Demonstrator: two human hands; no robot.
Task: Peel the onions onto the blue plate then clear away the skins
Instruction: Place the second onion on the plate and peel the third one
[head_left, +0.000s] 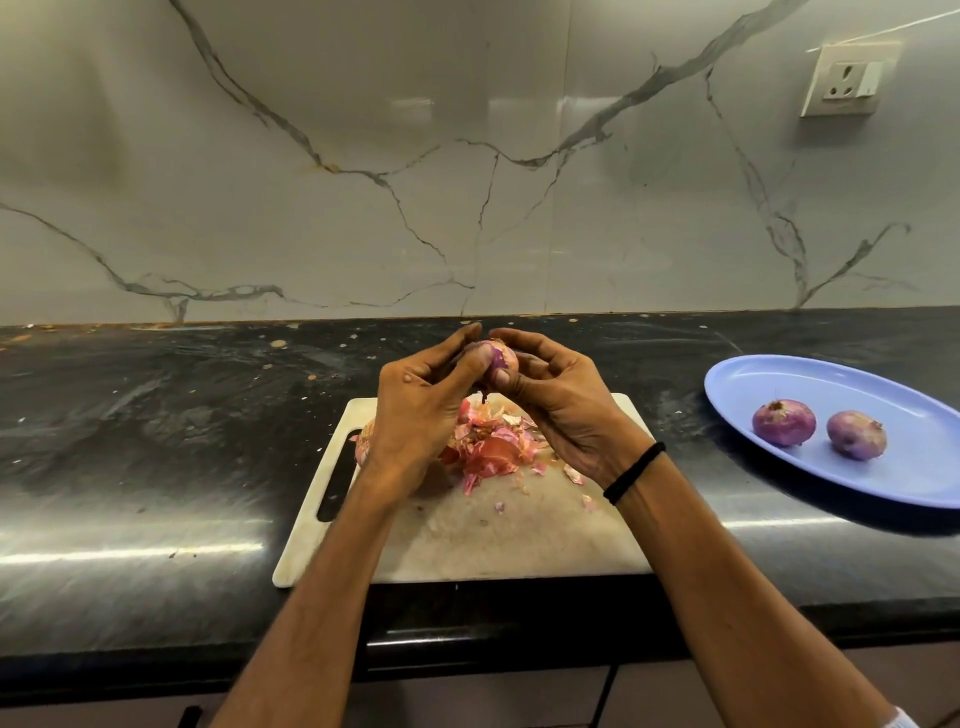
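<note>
Nearest the viewer, two bare forearms reach forward over the edge of the dark counter (156, 415) and across a pale cutting board (493, 545), which lies flat with its slot handle at the left. The right wrist wears a black band (635, 472). On the far half of the board sits a heap of pink and orange skins (493, 441), with small flakes scattered around it; another onion (363, 441) with its skin on peeks out at the board's left, mostly hidden behind the left wrist.

Above the far edge of the board, the left hand (415, 415) and right hand (561, 410) meet around a small onion (501, 357), both curled and gripping it from opposite sides, fingertips nearly touching over its top. Purple flesh shows between the thumbs; which way its stem points cannot be told.

Further right, well apart from the hands, the blue plate (831, 379) holds two peeled onions (783, 422) side by side, not touching, each with a stub end turned upward.
</note>
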